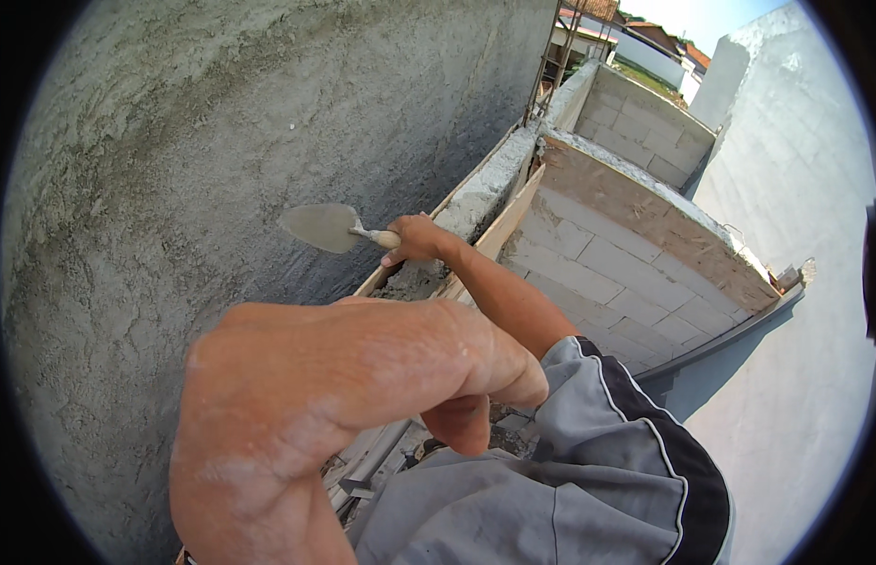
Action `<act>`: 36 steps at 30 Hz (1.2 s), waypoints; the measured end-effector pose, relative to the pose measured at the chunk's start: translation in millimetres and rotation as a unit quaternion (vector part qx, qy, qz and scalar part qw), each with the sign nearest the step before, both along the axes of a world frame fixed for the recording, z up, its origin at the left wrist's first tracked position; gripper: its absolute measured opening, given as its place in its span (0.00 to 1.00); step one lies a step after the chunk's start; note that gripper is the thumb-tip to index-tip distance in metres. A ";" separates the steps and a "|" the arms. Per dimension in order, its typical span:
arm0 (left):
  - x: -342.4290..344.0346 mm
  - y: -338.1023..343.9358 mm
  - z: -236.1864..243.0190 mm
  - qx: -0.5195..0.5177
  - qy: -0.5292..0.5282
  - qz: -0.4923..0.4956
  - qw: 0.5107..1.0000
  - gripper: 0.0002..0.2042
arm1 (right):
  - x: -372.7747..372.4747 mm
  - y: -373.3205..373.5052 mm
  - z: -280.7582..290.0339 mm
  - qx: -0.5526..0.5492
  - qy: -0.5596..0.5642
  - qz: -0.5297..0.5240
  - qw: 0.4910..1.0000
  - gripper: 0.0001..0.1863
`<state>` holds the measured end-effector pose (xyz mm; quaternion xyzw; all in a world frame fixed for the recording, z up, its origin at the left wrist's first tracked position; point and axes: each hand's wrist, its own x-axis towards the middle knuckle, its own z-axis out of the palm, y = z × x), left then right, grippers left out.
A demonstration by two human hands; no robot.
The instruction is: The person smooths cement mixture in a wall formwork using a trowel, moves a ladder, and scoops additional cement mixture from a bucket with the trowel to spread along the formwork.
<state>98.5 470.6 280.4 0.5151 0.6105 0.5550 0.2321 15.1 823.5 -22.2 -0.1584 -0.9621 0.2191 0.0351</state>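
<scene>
Rough grey wall point(221, 132) backs the trowel point(323, 228), pointing left from the right hand point(419, 237) wrapped round its handle point(385, 239); the left hand point(334, 377) curls, contents unclear.

- We can read no text, label, brand, number or sign on the trowel point(322, 228) in the right hand point(416, 237).
- Near the left hand point(391, 358), we can read none either.
</scene>
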 end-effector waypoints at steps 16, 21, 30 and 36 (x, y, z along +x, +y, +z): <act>-35.9 -69.9 -149.5 -0.079 0.013 0.176 0.981 0.28 | -9.3 -11.9 4.9 -0.017 -0.021 -0.015 1.000 0.30; -32.0 -181.9 -245.2 -0.266 0.068 0.038 0.961 0.22 | -3.0 -7.6 6.7 -0.030 -0.035 -0.043 0.998 0.31; -33.0 -240.9 -347.0 -0.431 -0.129 0.138 0.883 0.25 | -4.4 -4.2 6.4 -0.038 -0.044 -0.033 0.998 0.32; -44.7 -234.1 -373.3 -0.438 -0.166 0.154 0.870 0.25 | -2.9 -5.3 11.5 -0.027 -0.046 -0.033 0.998 0.31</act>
